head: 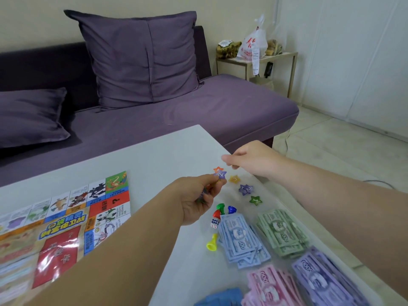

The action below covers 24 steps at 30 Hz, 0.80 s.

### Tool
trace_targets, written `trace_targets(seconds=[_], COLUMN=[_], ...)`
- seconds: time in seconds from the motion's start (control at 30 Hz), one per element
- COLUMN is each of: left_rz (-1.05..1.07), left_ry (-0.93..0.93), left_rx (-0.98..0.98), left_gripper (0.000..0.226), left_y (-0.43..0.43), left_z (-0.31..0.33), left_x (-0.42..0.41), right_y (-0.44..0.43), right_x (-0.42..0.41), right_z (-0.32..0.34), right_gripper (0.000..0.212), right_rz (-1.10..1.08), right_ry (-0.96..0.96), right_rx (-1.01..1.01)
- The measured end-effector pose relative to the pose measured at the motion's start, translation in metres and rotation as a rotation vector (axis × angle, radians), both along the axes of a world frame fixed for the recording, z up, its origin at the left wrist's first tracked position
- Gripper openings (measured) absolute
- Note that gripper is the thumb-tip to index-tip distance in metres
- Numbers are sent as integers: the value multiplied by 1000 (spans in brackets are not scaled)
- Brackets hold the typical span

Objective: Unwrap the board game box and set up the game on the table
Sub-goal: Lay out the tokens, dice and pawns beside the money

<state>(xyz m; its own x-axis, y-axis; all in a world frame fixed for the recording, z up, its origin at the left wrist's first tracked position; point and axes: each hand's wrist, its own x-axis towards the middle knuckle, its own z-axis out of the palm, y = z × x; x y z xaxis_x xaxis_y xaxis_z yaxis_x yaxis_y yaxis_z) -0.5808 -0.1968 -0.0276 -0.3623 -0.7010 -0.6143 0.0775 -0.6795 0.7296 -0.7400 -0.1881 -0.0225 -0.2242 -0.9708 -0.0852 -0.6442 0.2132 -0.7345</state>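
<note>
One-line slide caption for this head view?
Left hand holds a purple star token, right hand reaches in; paper money stacks nearby.

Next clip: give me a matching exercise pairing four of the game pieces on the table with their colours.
Things:
1. pawn lying alone near the blue notes
2. star marked 1
3. star pinched in the left hand
4. note stack nearest the die

Colours:
A. green
B. blue
C. yellow
D. purple

Pairs: 1-C, 2-A, 3-D, 4-B
</note>
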Motion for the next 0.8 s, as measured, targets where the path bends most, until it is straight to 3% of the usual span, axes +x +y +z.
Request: trace_targets(seconds=[0.1, 0.23, 0.47, 0.57, 0.7, 0.8], left_rz=[-41, -40, 2, -22, -27, -48], left_ry=[-11, -17, -2, -17, -32, -73], left_rx=[-19, -14, 4, -31, -68, -106], left_gripper=[11, 7, 12, 15, 9, 9], left_y=[1, 5, 1, -2, -4, -5], left_z=[0, -1, 3, 1, -5, -9], left_x=[-4, -8, -8, -11, -13, -14], right_y=[7, 10, 19, 21, 16, 7], right_x=[7, -5, -19, -14, -1, 0], right_z=[9, 7, -12, -3, 6, 0], right_gripper=[26, 9, 20, 25, 30, 27], right_rz=[111, 58, 33, 19, 121, 64], right_ry=[-151, -261, 97, -10, -109, -166], right_rx=[178, 158, 39, -31, 114, 183])
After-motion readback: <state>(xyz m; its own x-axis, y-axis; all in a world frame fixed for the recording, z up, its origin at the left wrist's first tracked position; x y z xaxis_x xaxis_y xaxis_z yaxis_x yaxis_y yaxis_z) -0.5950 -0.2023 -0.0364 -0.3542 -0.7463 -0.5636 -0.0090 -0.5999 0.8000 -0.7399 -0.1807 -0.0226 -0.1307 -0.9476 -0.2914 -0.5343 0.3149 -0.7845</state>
